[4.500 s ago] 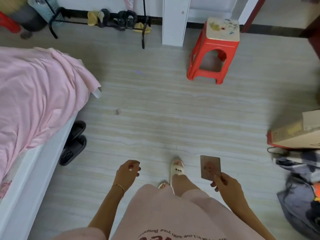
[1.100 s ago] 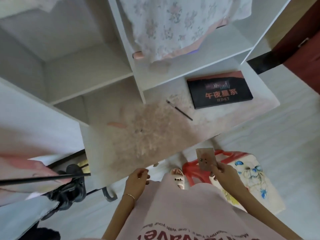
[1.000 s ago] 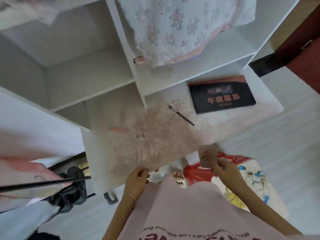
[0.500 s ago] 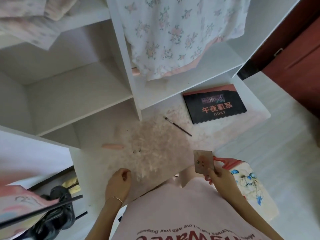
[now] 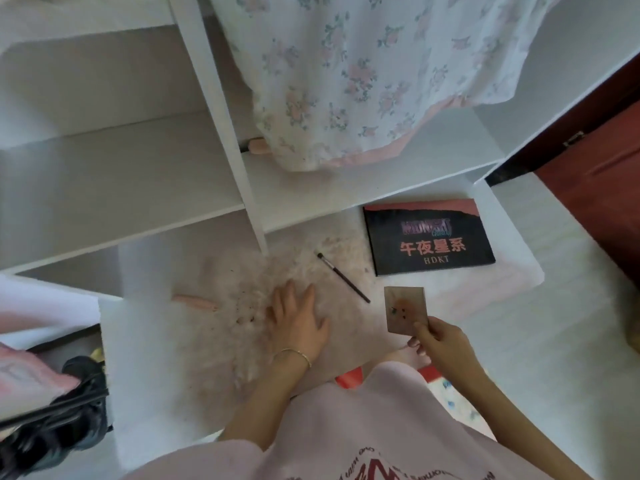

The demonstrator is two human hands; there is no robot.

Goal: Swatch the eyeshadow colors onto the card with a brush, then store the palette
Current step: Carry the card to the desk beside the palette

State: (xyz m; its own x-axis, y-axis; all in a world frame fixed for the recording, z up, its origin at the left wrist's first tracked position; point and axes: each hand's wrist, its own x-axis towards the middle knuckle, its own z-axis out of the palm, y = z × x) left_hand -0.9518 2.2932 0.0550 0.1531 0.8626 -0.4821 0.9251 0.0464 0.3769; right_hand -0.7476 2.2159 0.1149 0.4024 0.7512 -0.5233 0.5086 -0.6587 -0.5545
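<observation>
Your left hand (image 5: 294,323) is lying flat, fingers spread and empty, on the fluffy mat (image 5: 214,341), likely bracing you, while your right hand (image 5: 440,344) is pinching the card (image 5: 405,308) upright by its lower corner, keeping the swatches unsmudged. Both brush (image 5: 343,277) and shut palette (image 5: 429,237) are lying on the mat ahead, within reach.

Single head-worn wide-angle view, looking steeply down and forward from above person's torso. Near edge: pink shirt (image 5: 363,445). Middle: fluffy-covered white shelf surface (image 5: 145,341), close. Far: wardrobe shelves (image 5: 121,174), hanging floral garment (image 5: 363,71).
</observation>
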